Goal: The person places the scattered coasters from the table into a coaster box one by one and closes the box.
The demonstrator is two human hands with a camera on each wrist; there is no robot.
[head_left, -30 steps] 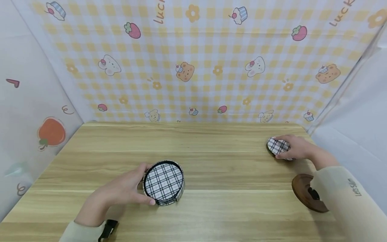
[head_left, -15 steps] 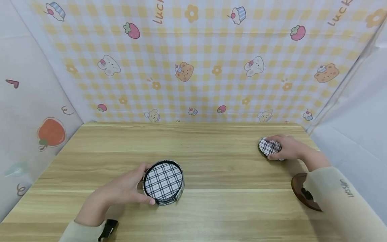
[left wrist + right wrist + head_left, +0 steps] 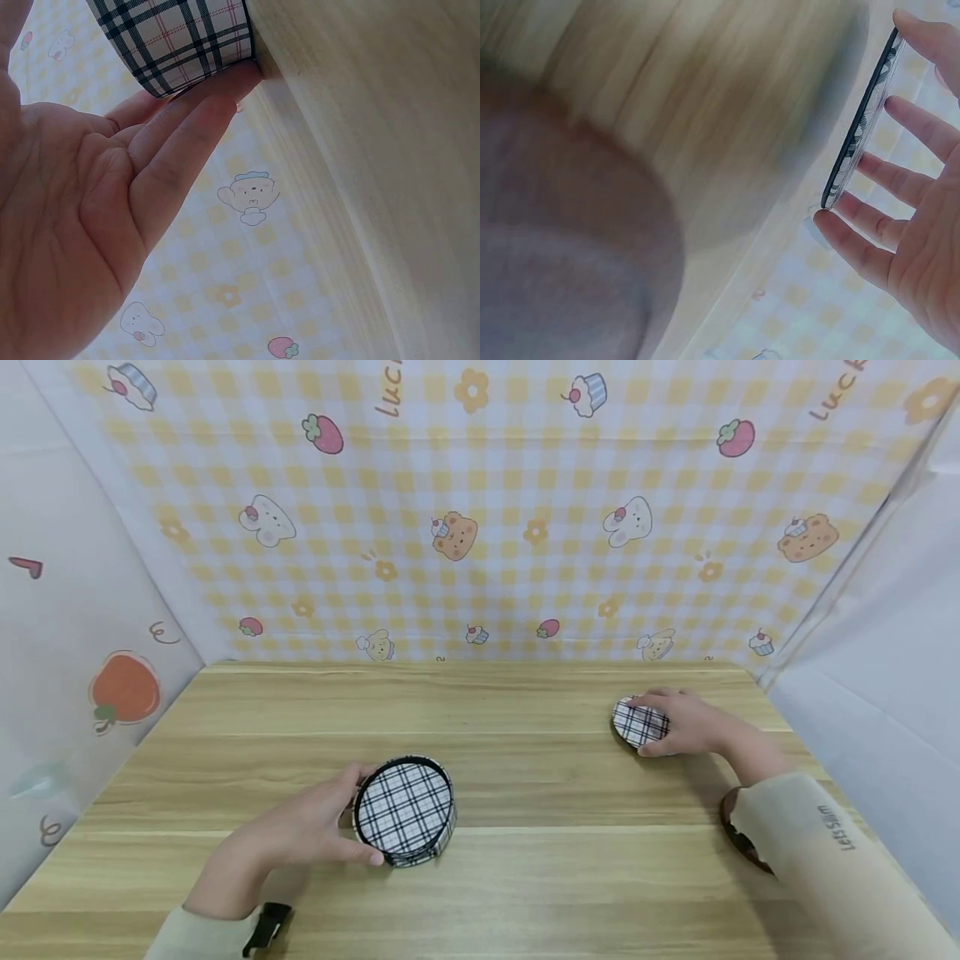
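My left hand (image 3: 303, 827) grips the near-left side of a round plaid coaster holder (image 3: 448, 833), thumb in front and fingers behind. The holder has a black inner rim, and a plaid disc surface shows inside it. In the left wrist view, my fingers lie along the lower edge of its plaid wall (image 3: 184, 41). At the right rear, my right hand (image 3: 690, 724) holds a round black-and-white plaid coaster (image 3: 637, 722) by its edge, raised above the table. The right wrist view shows the coaster edge-on (image 3: 861, 120), thin and dark on one face, with the fingertips against its other face.
A dark brown round wooden object (image 3: 727, 818) lies partly hidden under my right sleeve; it looms blurred in the right wrist view. The light wood table (image 3: 525, 893) ends at a yellow checked cloth (image 3: 495, 577) behind. White sheets (image 3: 885, 677) hang at the sides.
My right hand has carried the coaster leftward across the back of the table, and the sleeve covers more of the wooden object. The left hand and the holder have stayed in place.
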